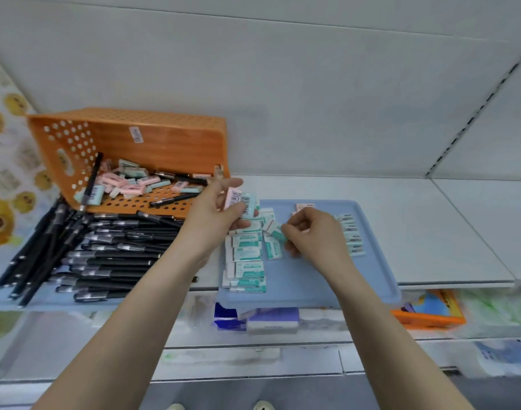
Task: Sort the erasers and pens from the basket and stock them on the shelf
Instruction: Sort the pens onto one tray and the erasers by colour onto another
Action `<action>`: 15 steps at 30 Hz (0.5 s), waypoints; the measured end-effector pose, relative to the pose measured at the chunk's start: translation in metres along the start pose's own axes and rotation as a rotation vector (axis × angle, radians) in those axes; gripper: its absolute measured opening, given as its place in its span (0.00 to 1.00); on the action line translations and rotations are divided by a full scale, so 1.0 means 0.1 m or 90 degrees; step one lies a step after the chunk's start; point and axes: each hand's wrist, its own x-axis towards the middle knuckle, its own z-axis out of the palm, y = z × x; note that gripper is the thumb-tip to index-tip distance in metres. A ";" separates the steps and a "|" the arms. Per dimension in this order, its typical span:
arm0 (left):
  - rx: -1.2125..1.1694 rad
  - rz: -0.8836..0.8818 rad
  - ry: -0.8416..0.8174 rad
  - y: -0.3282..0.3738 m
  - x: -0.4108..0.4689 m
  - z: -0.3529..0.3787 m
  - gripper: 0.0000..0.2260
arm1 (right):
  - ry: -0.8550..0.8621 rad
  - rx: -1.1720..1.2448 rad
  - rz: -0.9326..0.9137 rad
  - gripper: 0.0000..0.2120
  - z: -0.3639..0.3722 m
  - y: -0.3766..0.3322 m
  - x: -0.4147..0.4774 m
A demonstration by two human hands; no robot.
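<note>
An orange perforated basket (pixel 170 140) lies tipped on its side on the shelf, with pink and mint erasers (pixel 129 182) and a few black pens (pixel 176 199) inside. Several black pens (pixel 105 255) lie stacked on the left. My left hand (pixel 220 211) grips a pink eraser (pixel 233 197) and a mint eraser (pixel 248 204) above the blue tray (pixel 371 261). My right hand (pixel 312 232) pinches a mint eraser (pixel 278 232) just over the tray. Rows of mint erasers (pixel 247 261) lie on the tray's left part, and more erasers (pixel 352 235) lie behind my right hand.
The white shelf (pixel 445 226) continues to the right of the tray. On the lower shelf are a blue-and-white box (pixel 271 318) and an orange tray with colourful items (pixel 430 312). A patterned panel (pixel 8 173) stands at the far left.
</note>
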 end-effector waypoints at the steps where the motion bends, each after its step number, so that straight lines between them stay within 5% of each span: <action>1: 0.008 -0.003 -0.009 -0.01 -0.02 -0.01 0.16 | -0.013 -0.056 -0.013 0.04 0.03 0.01 -0.02; 12: -0.094 -0.071 -0.041 -0.08 -0.08 -0.12 0.19 | -0.064 -0.119 0.017 0.09 0.17 -0.12 0.07; 15: -0.092 -0.070 -0.049 -0.08 -0.07 -0.12 0.19 | -0.002 -0.149 -0.022 0.07 0.09 -0.20 0.02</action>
